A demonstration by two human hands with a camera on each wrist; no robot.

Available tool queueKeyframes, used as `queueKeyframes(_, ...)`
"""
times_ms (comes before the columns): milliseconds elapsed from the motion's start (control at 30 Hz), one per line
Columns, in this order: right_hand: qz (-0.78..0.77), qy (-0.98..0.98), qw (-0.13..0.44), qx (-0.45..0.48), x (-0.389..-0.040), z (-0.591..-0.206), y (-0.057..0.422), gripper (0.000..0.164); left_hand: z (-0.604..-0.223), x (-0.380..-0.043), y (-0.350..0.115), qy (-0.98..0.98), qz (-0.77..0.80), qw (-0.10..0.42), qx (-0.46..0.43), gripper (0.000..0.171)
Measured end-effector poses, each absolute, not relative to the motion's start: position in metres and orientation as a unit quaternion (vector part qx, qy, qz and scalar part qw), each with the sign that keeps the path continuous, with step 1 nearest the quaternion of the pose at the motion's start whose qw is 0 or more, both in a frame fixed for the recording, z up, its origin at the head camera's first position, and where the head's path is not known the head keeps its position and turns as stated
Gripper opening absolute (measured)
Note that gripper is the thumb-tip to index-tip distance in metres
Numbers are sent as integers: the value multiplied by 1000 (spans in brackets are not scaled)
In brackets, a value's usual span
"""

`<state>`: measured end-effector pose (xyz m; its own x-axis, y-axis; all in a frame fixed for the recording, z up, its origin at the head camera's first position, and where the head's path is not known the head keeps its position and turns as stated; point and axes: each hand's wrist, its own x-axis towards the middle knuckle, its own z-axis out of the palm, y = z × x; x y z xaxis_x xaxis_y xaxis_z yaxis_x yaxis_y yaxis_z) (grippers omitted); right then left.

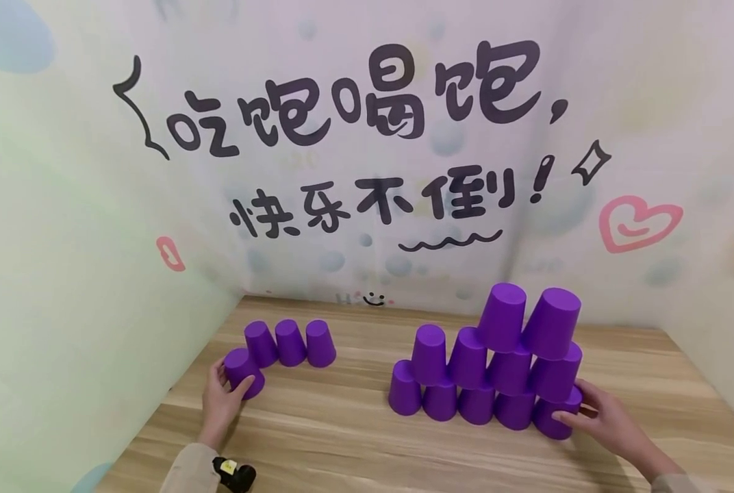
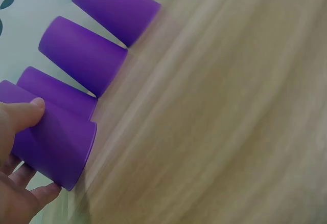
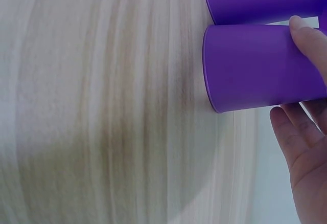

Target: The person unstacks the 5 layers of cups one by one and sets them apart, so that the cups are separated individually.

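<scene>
At the left of the table, my left hand (image 1: 220, 405) holds an upside-down purple cup (image 1: 241, 370), thumb on the near side and fingers round the far side. Three more upturned purple cups (image 1: 290, 344) stand in a row just behind it. On the right rises a stepped stack of upturned purple cups (image 1: 476, 404): several in the bottom row, several in the middle, two on top. My right hand (image 1: 613, 421) grips the bottom row's rightmost cup (image 3: 255, 68), its thumb across the front and fingers behind. That cup's rim stands on the wood.
The wood-grain table (image 1: 342, 438) meets a printed backdrop (image 1: 373, 205) at the rear, with side walls left and right. A black strap-like object with a yellow label (image 1: 234, 472) sits at my left wrist. Bare table lies between the two groups of cups.
</scene>
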<state>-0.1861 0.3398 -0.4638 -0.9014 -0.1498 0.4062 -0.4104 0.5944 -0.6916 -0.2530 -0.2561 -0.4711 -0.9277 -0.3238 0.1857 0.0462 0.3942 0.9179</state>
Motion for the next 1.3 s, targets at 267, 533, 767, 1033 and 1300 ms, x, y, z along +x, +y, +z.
queueKeyframes(267, 427, -873, 160, 171, -188, -462, 341, 50, -470, -256, -258, -824, -537, 159, 82, 66)
queueKeyframes(533, 419, -881, 153, 159, -186, -463, 340, 51, -467, -256, -261, -831, -530, 151, 71, 65)
queueKeyframes(767, 422, -879, 154, 161, -187, -464, 340, 50, -469, -258, -264, -832, -530, 150, 66, 67)
queueKeyframes(1033, 416, -883, 152, 153, -185, -463, 339, 52, -461, -256, -269, -828, -539, 134, 72, 83)
queueKeyframes(1300, 411, -888, 148, 146, -185, -462, 340, 53, -399, -252, -247, -813, -547, 197, -3, 80)
